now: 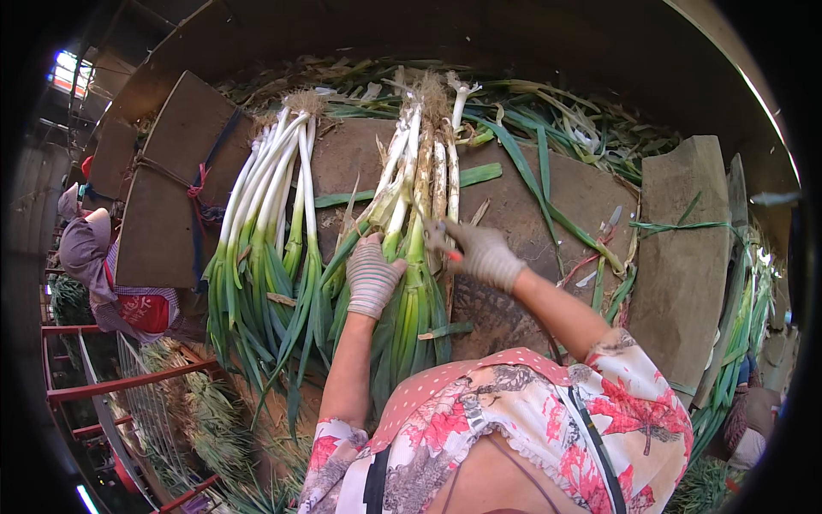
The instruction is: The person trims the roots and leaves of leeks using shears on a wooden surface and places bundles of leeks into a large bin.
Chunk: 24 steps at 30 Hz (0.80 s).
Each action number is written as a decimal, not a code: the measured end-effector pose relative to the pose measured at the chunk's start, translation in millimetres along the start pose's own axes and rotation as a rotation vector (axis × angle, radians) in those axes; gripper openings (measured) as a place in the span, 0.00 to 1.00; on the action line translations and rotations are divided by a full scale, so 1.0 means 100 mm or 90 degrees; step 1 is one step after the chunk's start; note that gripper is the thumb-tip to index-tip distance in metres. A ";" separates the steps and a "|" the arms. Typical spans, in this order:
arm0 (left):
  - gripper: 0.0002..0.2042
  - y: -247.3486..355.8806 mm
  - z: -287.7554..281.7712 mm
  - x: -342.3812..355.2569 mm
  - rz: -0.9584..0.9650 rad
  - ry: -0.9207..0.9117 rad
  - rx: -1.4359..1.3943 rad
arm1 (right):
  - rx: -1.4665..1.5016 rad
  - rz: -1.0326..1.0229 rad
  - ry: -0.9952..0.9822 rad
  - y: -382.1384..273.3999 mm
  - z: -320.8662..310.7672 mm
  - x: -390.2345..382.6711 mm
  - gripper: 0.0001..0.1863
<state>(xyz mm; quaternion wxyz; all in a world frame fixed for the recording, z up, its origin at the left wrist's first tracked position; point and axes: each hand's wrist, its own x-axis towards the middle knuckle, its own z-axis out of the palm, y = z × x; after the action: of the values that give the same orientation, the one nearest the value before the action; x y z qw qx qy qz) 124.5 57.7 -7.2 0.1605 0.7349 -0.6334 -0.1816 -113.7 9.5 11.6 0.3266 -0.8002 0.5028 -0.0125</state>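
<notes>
My left hand (373, 276), in a striped knit glove, has its fingers wrapped on a green onion (396, 224) in the middle bunch of pale, partly dirt-browned stalks with roots at the top. My right hand (484, 255), in a beige glove, is closed on a small tool (451, 254) with an orange-red part, held against the stalks just right of my left hand. The tool's exact shape is hard to make out. A second bunch (274, 201) of cleaner white stalks and long green leaves lies to the left on the worn board (514, 210).
Trimmed leaves (574, 137) line the back edge. A small knife (610, 224) lies at the right. Upright boards (681, 283) flank the work surface, with more onions (736, 343) beyond. A co-worker (94, 257) in a hat is at the left beside red metal racks (128, 383); another person (749, 424) is at the lower right.
</notes>
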 end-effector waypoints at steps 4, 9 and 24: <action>0.31 -0.05 -0.05 -0.16 -0.034 -0.029 -0.075 | 0.000 -0.033 0.026 -0.03 0.36 -0.32 0.44; 0.32 -0.13 -0.16 -0.53 -0.055 -0.059 -0.196 | -0.044 0.061 -0.001 -0.04 -0.03 0.36 0.39; 0.33 -0.28 -0.27 -1.15 -0.196 -0.167 -0.624 | 0.011 0.089 0.126 0.04 -0.16 0.60 0.34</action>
<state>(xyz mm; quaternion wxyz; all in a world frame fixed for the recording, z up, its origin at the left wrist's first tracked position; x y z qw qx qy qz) 146.0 175.7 10.8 0.3762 0.6295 -0.3733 -0.5681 -92.4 -48.7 3.4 0.2821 -0.7550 0.5874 -0.0731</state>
